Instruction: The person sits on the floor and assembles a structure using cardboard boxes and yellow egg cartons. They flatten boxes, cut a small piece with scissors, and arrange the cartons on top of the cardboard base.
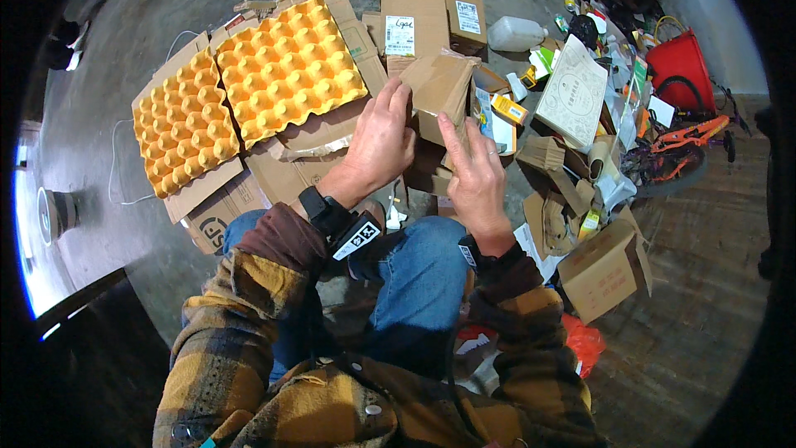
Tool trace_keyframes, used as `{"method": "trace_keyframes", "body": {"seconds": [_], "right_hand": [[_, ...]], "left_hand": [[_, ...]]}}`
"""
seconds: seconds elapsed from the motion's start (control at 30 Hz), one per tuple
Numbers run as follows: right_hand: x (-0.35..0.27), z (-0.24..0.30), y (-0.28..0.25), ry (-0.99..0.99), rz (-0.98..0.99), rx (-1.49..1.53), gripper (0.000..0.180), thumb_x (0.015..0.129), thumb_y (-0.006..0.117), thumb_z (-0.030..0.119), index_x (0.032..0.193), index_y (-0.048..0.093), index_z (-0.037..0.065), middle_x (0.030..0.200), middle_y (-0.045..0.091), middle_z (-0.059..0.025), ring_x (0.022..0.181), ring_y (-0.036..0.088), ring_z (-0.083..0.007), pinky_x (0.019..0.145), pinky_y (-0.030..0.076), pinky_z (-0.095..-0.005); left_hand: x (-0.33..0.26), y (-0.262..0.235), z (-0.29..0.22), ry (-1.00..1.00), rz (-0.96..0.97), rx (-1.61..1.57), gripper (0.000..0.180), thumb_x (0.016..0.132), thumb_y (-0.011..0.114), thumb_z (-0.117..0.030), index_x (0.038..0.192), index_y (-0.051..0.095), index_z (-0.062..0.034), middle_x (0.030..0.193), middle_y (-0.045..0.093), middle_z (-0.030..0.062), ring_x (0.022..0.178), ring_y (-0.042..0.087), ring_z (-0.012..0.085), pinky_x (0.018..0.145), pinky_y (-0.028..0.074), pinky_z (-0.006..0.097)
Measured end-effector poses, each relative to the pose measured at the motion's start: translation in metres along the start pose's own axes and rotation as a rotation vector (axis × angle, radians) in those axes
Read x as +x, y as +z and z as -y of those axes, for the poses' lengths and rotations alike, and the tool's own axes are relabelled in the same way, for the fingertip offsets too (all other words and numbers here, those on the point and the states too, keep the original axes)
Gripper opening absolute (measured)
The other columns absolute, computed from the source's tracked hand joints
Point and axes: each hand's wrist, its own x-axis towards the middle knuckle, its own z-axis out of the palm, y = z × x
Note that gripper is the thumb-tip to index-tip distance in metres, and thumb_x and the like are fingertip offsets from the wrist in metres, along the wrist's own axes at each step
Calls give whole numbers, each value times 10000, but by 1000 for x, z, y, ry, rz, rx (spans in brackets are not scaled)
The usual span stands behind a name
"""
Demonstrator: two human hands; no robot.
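Observation:
A brown cardboard box point(434, 85) with tape along its edge stands in front of my knees, between my two hands. My left hand point(381, 145) lies against the box's left side, fingers together and bent over its edge. On the near right edge of the same box is my right hand point(480, 176), its index finger laid along the cardboard and the other fingers curled. The undersides of both hands are hidden. Left of them, two yellow egg trays point(286, 66) point(184, 126) rest on flattened cardboard point(265, 178).
Two more cartons point(419, 12) point(466, 15) with white labels stand beyond. Rightward lies a heap with a white plastic jug point(516, 34), a white printed box point(574, 91), an open carton point(599, 274), a red bucket point(676, 66) and an orange bicycle frame point(690, 133). A pot point(58, 214) stands far left.

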Motion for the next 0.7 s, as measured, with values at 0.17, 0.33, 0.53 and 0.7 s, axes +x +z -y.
{"method": "trace_keyframes", "body": {"seconds": [0.17, 0.33, 0.53, 0.7], "right_hand": [[-1, -7, -4, -25, 1, -43, 656, 762, 595, -38, 1369, 507, 194, 1186, 543, -233, 978, 570, -382, 826, 511, -425], [-6, -15, -7, -33, 21, -49, 654, 756, 598, -43, 1362, 515, 189, 1191, 542, -238, 988, 575, -392, 838, 511, -422], [-23, -41, 3, 123, -33, -10, 663, 724, 568, -90, 1335, 524, 163, 1224, 552, -212, 992, 590, -358, 840, 506, -419], [-36, -54, 14, 62, 20, 46, 673, 731, 553, -113, 1364, 453, 92, 1207, 578, -162, 1038, 580, -353, 847, 503, -415]], "left_hand": [[0, 3, -1, 2, 36, 22, 504, 738, 564, 34, 1231, 461, 47, 1285, 502, 266, 1098, 534, 445, 942, 462, 455], [0, 5, -1, 69, 16, -6, 399, 774, 567, 27, 1170, 524, 50, 1208, 566, 259, 1027, 588, 426, 872, 506, 440], [7, -11, -3, -307, 96, -682, 226, 978, 458, -54, 1148, 549, 65, 934, 696, 112, 880, 670, 165, 776, 558, 308], [11, -13, -8, -249, 130, -590, 438, 981, 516, -191, 1327, 438, 67, 1190, 599, 213, 1036, 636, 251, 892, 523, 333]]}}
